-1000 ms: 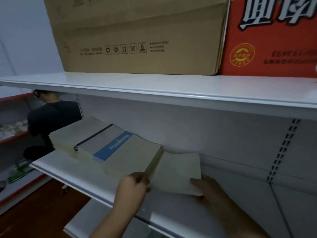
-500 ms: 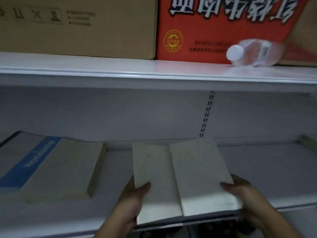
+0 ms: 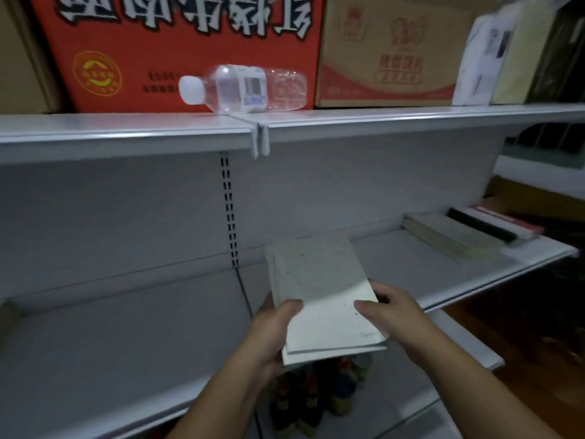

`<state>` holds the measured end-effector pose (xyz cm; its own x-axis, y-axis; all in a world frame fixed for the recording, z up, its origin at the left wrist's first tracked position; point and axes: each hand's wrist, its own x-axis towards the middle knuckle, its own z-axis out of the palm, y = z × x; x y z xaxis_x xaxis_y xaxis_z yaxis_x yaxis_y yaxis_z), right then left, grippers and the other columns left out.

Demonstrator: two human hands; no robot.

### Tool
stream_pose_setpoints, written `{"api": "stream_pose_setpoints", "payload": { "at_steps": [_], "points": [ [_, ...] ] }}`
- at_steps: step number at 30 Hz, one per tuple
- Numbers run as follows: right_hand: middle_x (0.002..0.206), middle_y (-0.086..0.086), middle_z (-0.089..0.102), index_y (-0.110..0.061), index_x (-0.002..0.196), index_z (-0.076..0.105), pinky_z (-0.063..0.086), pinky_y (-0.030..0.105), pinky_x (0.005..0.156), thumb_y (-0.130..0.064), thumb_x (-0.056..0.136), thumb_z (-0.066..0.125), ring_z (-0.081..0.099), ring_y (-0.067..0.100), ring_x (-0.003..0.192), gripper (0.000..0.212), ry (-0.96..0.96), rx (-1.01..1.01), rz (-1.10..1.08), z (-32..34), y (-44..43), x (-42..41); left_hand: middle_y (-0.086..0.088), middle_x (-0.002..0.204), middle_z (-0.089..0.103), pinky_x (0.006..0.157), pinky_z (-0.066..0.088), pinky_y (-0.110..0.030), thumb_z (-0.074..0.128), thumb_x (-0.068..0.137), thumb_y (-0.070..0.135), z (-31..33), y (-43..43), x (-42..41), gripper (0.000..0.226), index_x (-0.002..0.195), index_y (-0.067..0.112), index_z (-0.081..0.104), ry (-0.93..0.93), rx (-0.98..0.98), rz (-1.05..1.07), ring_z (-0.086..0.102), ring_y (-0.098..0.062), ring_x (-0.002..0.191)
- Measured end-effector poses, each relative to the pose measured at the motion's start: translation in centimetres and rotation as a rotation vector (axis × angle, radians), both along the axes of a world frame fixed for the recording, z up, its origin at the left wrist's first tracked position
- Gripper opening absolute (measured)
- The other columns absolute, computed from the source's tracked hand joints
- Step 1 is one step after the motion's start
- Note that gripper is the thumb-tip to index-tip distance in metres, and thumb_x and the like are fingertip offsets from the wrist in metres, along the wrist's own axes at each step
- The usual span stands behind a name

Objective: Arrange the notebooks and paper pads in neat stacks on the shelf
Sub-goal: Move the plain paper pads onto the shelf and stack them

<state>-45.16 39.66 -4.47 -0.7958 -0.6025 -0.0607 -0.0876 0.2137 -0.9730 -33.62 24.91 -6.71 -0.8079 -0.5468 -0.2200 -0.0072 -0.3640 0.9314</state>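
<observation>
Both hands grip a pale paper pad stack [image 3: 319,293] over the white shelf [image 3: 126,327] edge: left hand [image 3: 273,331] at seven o'clock, right hand [image 3: 392,312] at four. Stacked notebooks [image 3: 456,232] lie at two o'clock.

Your middle shelf [image 3: 126,327] was white metal, two boards meeting at a seam below the slotted upright. At its far right lay a flat stack of pads [image 3: 449,236], with a black and red notebook [image 3: 493,224] just beside it at the end. The top shelf [image 3: 126,128] carried a clear bottle [image 3: 247,88] on its side, cap to the left, in front of a red box [image 3: 177,42] and a brown carton [image 3: 386,52].
</observation>
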Motion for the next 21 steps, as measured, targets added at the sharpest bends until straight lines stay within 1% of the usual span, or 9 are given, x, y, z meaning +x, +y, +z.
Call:
{"api": "stream_pose_setpoints", "payload": {
  "at_steps": [3, 5, 7, 9, 12, 15, 17, 19, 21],
  "points": [
    [0.094, 0.001, 0.076, -0.024, 0.093, 0.07, 0.053, 0.036, 0.081, 0.003, 0.088, 0.049, 0.071, 0.021, 0.088, 0.034, -0.094, -0.002, 0.033, 0.1, 4.0, -3.8, -0.01, 0.093, 0.071, 0.062, 0.057, -0.033, 0.048, 0.093, 0.008, 0.4, 3.7, -4.0, 0.023, 0.114, 0.014, 0.056, 0.012, 0.048, -0.051, 0.069, -0.026, 0.077],
    [0.097, 0.011, 0.075, -0.013, 0.099, 0.069, 0.051, 0.039, 0.084, 0.006, 0.087, 0.046, 0.07, 0.03, 0.093, 0.032, -0.16, -0.005, 0.004, 0.2, 6.6, -6.3, -0.009, 0.085, 0.073, 0.058, 0.056, -0.031, 0.046, 0.093, 0.008, 0.3, 6.0, -6.4, 0.019, 0.107, 0.012, 0.058, 0.019, 0.101, -0.07, 0.069, -0.025, 0.073],
    [0.098, 0.014, 0.074, -0.009, 0.102, 0.069, 0.051, 0.04, 0.086, 0.007, 0.086, 0.045, 0.069, 0.034, 0.095, 0.033, -0.19, -0.003, -0.021, 0.2, 8.9, -8.6, -0.008, 0.082, 0.074, 0.055, 0.056, -0.03, 0.045, 0.093, 0.008, 0.2, 8.0, -8.8, 0.02, 0.108, 0.011, 0.058, 0.029, 0.124, -0.084, 0.07, -0.024, 0.07],
    [0.096, 0.012, 0.075, -0.009, 0.102, 0.068, 0.051, 0.037, 0.081, 0.008, 0.086, 0.042, 0.069, 0.033, 0.092, 0.035, -0.22, -0.01, -0.033, 0.2, 10.8, -10.7, -0.01, 0.087, 0.074, 0.058, 0.055, -0.031, 0.046, 0.093, 0.008, 0.0, 9.5, -11.2, 0.025, 0.115, 0.011, 0.056, 0.041, 0.138, -0.113, 0.07, -0.025, 0.073],
    [0.099, 0.013, 0.074, -0.007, 0.104, 0.066, 0.05, 0.037, 0.077, 0.01, 0.086, 0.038, 0.068, 0.035, 0.096, 0.038, -0.286, -0.067, -0.055, -0.2, 12.9, -13.7, -0.008, 0.078, 0.076, 0.057, 0.057, -0.032, 0.046, 0.093, 0.009, -0.2, 11.1, -14.6, 0.019, 0.106, 0.011, 0.059, 0.044, 0.156, -0.173, 0.072, -0.024, 0.067],
    [0.099, 0.012, 0.074, -0.009, 0.106, 0.065, 0.051, 0.033, 0.068, 0.011, 0.085, 0.038, 0.069, 0.033, 0.094, 0.04, -0.282, -0.077, -0.089, -0.9, 13.9, -16.4, -0.012, 0.081, 0.075, 0.072, 0.057, -0.042, 0.047, 0.092, 0.008, -0.3, 11.9, -18.1, 0.021, 0.108, 0.01, 0.06, 0.038, 0.177, -0.222, 0.07, -0.031, 0.075],
    [0.096, 0.01, 0.075, -0.014, 0.102, 0.068, 0.052, 0.033, 0.071, 0.013, 0.082, 0.04, 0.07, 0.031, 0.091, 0.044, -0.216, -0.047, -0.145, -1.1, 14.2, -18.3, -0.007, 0.083, 0.076, 0.064, 0.057, -0.035, 0.046, 0.092, 0.008, -0.6, 11.9, -20.9, 0.025, 0.114, 0.013, 0.059, 0.053, 0.123, -0.263, 0.071, -0.026, 0.075],
    [0.09, 0.008, 0.076, -0.019, 0.095, 0.071, 0.05, 0.032, 0.069, 0.015, 0.079, 0.042, 0.07, 0.029, 0.087, 0.047, -0.15, -0.004, -0.223, -1.3, 14.4, -20.9, 0.001, 0.086, 0.075, 0.058, 0.054, -0.025, 0.046, 0.095, 0.014, -1.2, 11.8, -24.2, 0.023, 0.114, 0.017, 0.059, 0.01, -0.015, -0.274, 0.071, -0.018, 0.074],
    [0.086, 0.005, 0.076, -0.019, 0.098, 0.072, 0.049, 0.03, 0.067, 0.015, 0.078, 0.045, 0.071, 0.028, 0.084, 0.048, -0.11, 0.033, -0.29, -1.2, 14.7, -24.0, 0.0, 0.081, 0.071, 0.054, 0.048, -0.021, 0.045, 0.097, 0.026, -1.8, 11.7, -27.8, 0.019, 0.101, 0.017, 0.061, -0.101, -0.141, -0.259, 0.067, -0.017, 0.068]
  ]
}}
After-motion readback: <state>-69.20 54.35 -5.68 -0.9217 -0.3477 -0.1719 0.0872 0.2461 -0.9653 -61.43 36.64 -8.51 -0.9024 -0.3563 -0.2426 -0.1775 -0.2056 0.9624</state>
